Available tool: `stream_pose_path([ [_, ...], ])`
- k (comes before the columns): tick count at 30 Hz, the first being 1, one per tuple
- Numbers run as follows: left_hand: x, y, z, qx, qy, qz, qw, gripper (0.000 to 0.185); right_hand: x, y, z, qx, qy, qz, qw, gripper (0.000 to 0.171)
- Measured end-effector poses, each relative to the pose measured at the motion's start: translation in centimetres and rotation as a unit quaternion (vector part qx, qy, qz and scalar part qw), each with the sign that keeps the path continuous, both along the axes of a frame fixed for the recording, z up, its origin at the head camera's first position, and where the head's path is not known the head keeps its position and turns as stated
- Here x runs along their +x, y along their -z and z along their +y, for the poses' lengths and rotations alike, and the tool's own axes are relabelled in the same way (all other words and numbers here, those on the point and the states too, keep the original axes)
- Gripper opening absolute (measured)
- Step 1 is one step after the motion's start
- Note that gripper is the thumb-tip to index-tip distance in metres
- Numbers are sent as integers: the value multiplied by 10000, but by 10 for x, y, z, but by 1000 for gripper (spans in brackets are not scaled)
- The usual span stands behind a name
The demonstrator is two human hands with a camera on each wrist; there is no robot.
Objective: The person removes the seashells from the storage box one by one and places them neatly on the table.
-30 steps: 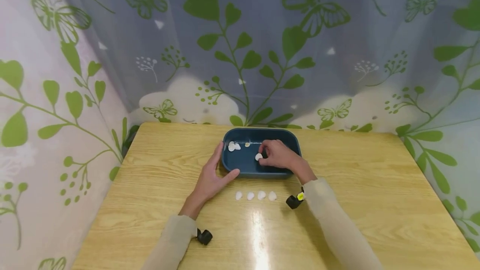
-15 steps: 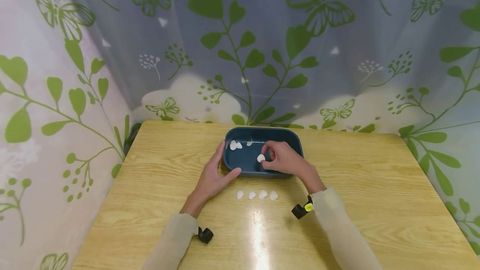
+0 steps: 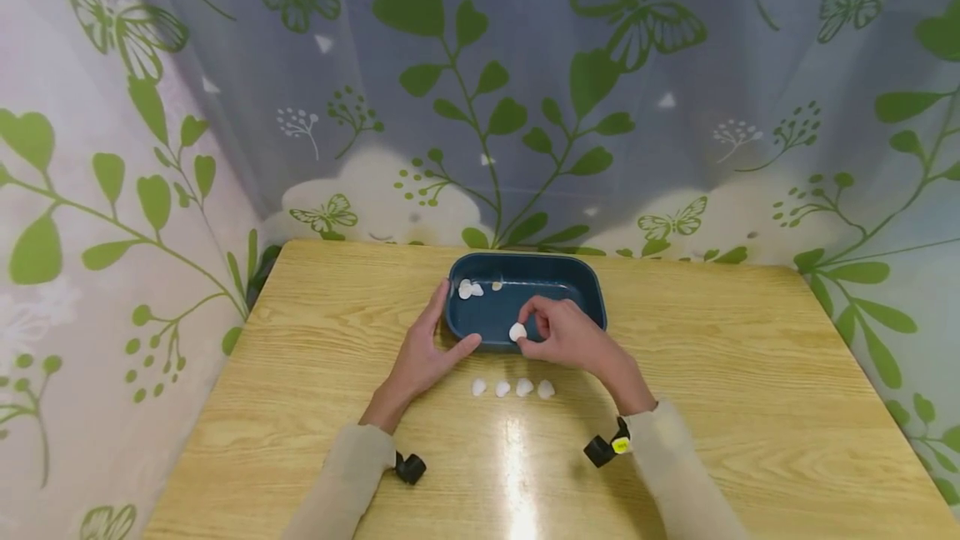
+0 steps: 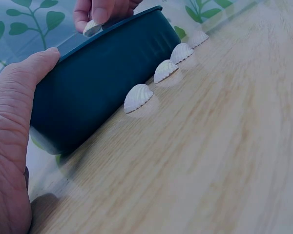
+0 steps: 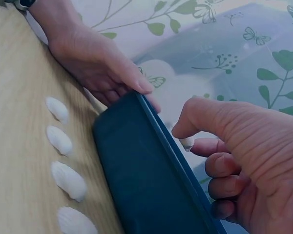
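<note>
A dark blue rectangular tub (image 3: 555,269) stands toward the back of the table. My left hand (image 3: 422,363) rests against its left end, thumb at the front rim and fingers spread along the side. Between thumb and forefinger, my right hand (image 3: 573,340) pinches a white seashell (image 3: 517,332) over the front rim. In the left wrist view this shell (image 4: 92,28) shows just above the rim. Several more white shells (image 3: 467,289) lie in the tub's left part, with a small yellowish one (image 3: 497,286) beside them. In front of the tub, a row of ribbed white shells (image 3: 524,387) lies on the table.
The light wooden table (image 3: 720,357) reaches back to a curtain (image 3: 517,90) printed with green leaves and butterflies, which also hangs at both sides. Black wrist cameras (image 3: 410,469) stick out from both sleeves, low over the table.
My right hand has drawn the pinched shell from inside the tub toward me, to the front rim. My left hand has stayed at the tub's left end.
</note>
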State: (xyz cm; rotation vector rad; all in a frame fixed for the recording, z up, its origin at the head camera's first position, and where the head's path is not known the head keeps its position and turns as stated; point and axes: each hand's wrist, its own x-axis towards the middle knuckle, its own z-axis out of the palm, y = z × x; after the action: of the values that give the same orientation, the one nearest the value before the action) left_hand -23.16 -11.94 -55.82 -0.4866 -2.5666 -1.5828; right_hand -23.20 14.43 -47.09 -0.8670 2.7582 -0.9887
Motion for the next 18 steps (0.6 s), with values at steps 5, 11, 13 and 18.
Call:
stream_pose_path([
  [5, 0, 1, 0, -47, -18, 44, 10000, 101, 9, 2, -4, 41, -46, 106, 9999, 17],
  [11, -1, 1, 0, -49, -2, 74, 10000, 99, 20, 4, -7, 173, -80, 202, 9996, 16],
  [13, -1, 0, 0, -35, 4, 81, 10000, 99, 23, 3, -7, 226, -47, 221, 9995, 16],
  [18, -1, 1, 0, -18, -11, 98, 10000, 99, 32, 2, -9, 236, -22, 254, 9994, 18],
])
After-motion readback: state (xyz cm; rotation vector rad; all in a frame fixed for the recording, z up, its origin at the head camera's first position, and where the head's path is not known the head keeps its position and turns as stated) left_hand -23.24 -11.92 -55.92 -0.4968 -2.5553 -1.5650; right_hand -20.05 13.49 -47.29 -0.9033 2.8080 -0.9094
